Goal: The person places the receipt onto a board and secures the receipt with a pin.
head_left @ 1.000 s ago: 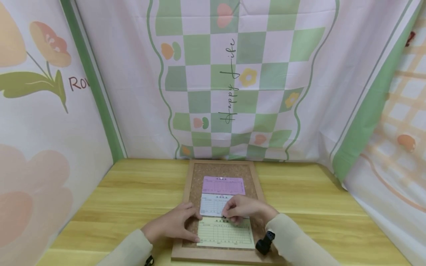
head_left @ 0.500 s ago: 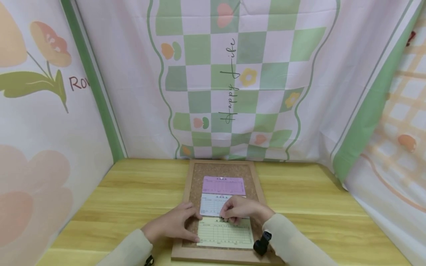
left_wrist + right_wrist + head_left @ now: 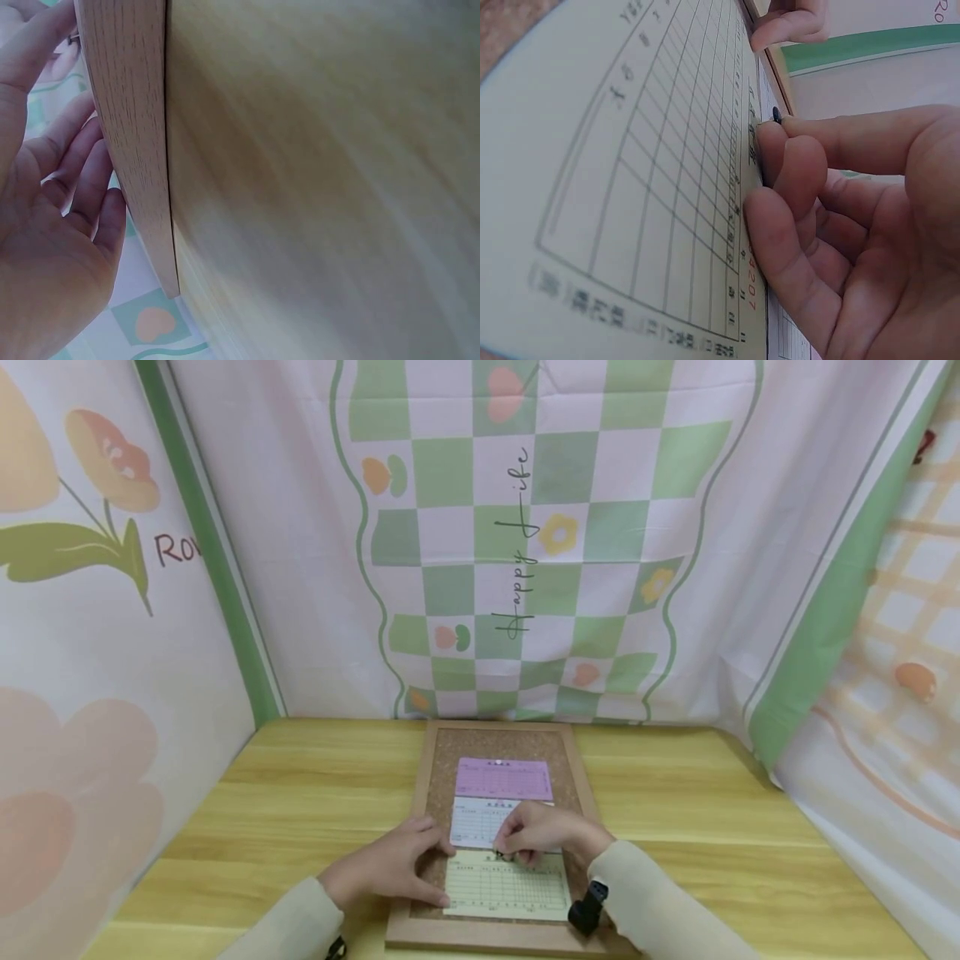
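Observation:
A yellow printed form (image 3: 502, 893) lies lowest on a framed cork board (image 3: 502, 743), below a white form (image 3: 472, 822) and a pink form (image 3: 510, 781). My right hand (image 3: 536, 832) pinches a small dark pushpin (image 3: 777, 115) between thumb and index finger, at the top edge of the yellow form. The other right fingers are bent close against the paper. My left hand (image 3: 397, 864) rests spread at the board's left side, its thumb on the yellow form's lower left corner and its fingertips by the white form. In the left wrist view its fingers (image 3: 90, 187) reach over the wooden frame.
A white pushpin (image 3: 498, 762) sits at the top of the pink form. The board lies on a wood-grain table (image 3: 322, 777). Patterned cloth (image 3: 525, 543) hangs behind the table and along both sides.
My right hand has shifted slightly left along the top of the yellow form, still pinching the pushpin. The left hand and the forms have stayed in place.

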A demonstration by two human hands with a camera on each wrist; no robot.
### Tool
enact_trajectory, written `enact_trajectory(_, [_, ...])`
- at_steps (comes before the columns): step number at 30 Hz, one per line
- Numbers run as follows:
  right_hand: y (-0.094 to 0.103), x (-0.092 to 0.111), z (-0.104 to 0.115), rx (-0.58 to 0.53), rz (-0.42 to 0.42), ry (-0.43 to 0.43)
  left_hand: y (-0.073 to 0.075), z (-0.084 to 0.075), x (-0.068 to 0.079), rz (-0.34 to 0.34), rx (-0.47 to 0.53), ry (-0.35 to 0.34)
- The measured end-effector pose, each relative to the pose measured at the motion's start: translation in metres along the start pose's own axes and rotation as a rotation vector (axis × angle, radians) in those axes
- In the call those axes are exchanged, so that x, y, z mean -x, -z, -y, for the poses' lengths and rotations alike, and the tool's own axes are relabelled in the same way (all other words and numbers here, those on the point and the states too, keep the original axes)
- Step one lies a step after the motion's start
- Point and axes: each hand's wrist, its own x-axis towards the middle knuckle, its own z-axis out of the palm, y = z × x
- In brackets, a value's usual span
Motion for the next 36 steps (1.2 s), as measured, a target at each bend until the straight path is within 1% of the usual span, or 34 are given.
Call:
enact_trajectory(5, [-0.0015,-0.0006,-0.0003,0.027,-0.010,0.013,-0.0024,0.0026,-0.0006,-0.006,-0.012,-0.013])
enact_trajectory(11, [-0.0027,-0.0010,0.0010,0.055,-0.026,0.011,-0.0025,0.0028,-0.0003,-0.004,-0.006,-0.012])
enact_trajectory(23, [-0.0053,-0.0006,0.0041,0.129,-0.022,0.005,-0.0003,0.0009,0.0004,0.005,-0.001,0.007])
enact_trajectory(32, [-0.0083,0.0004,0.0021,0.145,-0.028,0.026,0.0003,-0.0001,0.0004,0.008,-0.003,0.006])
enact_trajectory(36, [-0.0085,0.0003,0.0018,0.147,-0.029,0.019,0.0004,0.0002,0.0003,0.010,-0.007,0.002])
